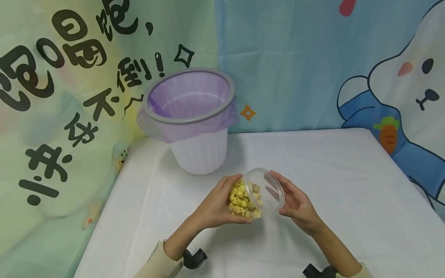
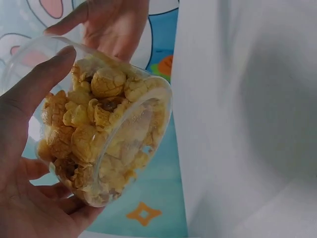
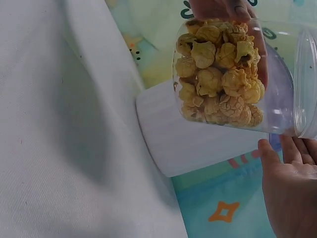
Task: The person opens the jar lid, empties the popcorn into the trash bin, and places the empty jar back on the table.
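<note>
A clear plastic jar (image 1: 261, 189), partly filled with yellow popcorn (image 1: 243, 200), is tipped on its side above the white table. My left hand (image 1: 220, 202) grips the jar's body near the base, with the thumb on one side and the fingers round the other. At the ringed mouth end, my right hand (image 1: 297, 204) holds the rim between thumb and fingers. The popcorn (image 3: 218, 74) lies toward the base in the right wrist view. In the left wrist view the jar's base (image 2: 131, 144) faces the camera. Whether a clear lid covers the mouth I cannot tell.
Behind the hands stands a white ribbed bin (image 1: 201, 154) with a grey rim and a purple liner bag (image 1: 187, 94). A white cloth covers the table (image 1: 333, 166). Printed curtains with a cartoon rabbit (image 1: 413, 100) hang at the back and left.
</note>
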Demonstrator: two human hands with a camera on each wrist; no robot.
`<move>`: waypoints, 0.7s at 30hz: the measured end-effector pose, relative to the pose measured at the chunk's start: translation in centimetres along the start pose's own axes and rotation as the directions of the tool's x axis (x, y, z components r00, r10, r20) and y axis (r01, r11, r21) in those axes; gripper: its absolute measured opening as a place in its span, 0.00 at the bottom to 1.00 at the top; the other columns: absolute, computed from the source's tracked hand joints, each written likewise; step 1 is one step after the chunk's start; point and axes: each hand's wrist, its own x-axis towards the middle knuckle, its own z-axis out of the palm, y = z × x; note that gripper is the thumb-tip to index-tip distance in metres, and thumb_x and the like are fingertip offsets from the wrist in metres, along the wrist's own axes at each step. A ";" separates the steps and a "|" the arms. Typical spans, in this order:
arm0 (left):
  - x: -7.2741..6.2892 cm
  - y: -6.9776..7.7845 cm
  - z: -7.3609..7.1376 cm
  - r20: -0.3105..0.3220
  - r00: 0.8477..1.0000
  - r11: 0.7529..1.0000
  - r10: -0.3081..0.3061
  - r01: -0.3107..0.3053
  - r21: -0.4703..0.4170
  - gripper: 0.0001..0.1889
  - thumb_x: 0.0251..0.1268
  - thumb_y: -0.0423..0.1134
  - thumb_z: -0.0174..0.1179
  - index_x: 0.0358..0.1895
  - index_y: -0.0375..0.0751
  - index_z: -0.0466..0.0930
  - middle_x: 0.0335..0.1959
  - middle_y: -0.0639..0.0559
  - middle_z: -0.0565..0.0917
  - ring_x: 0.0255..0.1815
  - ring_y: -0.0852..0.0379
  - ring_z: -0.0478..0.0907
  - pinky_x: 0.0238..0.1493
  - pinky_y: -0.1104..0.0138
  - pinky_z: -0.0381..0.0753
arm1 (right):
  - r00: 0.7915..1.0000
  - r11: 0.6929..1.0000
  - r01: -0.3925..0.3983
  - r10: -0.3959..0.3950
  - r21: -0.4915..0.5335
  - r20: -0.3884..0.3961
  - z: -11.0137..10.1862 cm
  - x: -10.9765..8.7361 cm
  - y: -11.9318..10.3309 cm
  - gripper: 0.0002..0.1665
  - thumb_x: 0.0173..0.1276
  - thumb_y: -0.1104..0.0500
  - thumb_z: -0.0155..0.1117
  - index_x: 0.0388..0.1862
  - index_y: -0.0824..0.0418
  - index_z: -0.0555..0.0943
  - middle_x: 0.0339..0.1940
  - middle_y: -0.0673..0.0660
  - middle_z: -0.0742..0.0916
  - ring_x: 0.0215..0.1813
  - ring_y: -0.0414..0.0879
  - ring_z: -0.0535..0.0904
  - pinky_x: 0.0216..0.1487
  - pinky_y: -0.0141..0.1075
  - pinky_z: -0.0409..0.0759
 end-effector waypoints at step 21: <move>-0.3 0.9 0.4 -0.036 0.999 0.983 -0.008 0.014 0.183 0.58 0.29 0.60 0.75 0.68 0.39 0.58 0.58 0.48 0.67 0.56 0.55 0.67 0.56 0.62 0.70 | 0.998 0.955 -0.057 0.048 -0.290 -0.039 1.5 1.0 -0.5 0.57 0.51 0.62 0.74 0.73 0.63 0.49 0.73 0.61 0.53 0.71 0.46 0.50 0.61 0.31 0.63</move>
